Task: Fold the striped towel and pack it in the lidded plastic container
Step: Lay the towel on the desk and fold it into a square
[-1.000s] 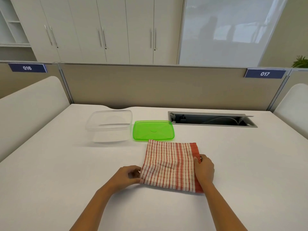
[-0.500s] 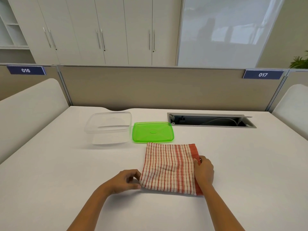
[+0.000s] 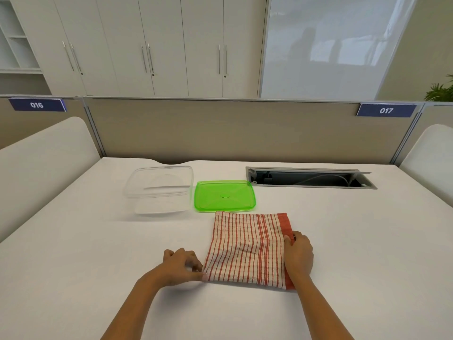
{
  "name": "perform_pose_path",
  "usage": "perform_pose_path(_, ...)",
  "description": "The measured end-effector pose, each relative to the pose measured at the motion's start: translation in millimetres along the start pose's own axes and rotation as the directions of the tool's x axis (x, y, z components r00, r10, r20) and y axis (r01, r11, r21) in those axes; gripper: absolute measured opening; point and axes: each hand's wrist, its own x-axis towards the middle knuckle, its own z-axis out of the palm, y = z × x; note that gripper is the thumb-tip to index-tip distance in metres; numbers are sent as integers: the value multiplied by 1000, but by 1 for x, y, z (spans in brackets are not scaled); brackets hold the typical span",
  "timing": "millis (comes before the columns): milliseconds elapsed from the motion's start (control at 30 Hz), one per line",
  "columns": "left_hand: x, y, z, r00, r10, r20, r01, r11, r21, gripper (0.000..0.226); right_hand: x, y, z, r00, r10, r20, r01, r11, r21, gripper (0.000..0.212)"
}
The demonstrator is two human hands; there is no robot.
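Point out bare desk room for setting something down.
Bare desk: left of the clear container and left hand; right of the right hand, nearer than the cable hatch. Crowded where striped towel meets green lid.

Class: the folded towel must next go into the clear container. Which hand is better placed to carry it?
Probably the left hand: it pinches the striped towel's near-left corner, on the clear container's side. The right hand, at the towel's right edge, lies farther away.

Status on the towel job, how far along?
Done: striped towel lies folded flat; green lid is off, beside the empty container. In hand: left hand pinches the towel's near-left corner, right hand grips its right edge. Left: maybe another fold, pack, close lid.
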Motion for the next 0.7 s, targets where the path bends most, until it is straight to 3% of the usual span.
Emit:
perform_pose_path(100,3,2,1,996,-90,-10,89,995,-47,62,0,0,2,1000,-16,-3,16,1000,-21,25)
perform_pose_path(233,13,18,4,973,-175,-148,173,985,-27,56,2,5,4,999,-45,-3,44,995,-91,26)
perform_pose_path(300,18,27,3,967,-215,-133,191,966,-176,54,6,5,4,1000,-26,17,28,994,-110,28)
perform_pose_path(433,40,45,-5,948,-303,-97,221,847,-484,53,18,2,5,996,32,83,-23,995,-96,35)
perform_pose_path(533,63,54,-8,915,-394,-82,228,676,-700,47,26,0,6,992,52,116,-44,996,-76,37)
perform_pose_path(633,81,57,-8,906,-418,-67,182,528,-829,40,32,-1,9,991,63,120,-57,997,-48,35)
perform_pose_path(700,87,61,-9,908,-406,-101,125,493,-861,44,34,-1,10,992,63,113,-59,997,-40,34)
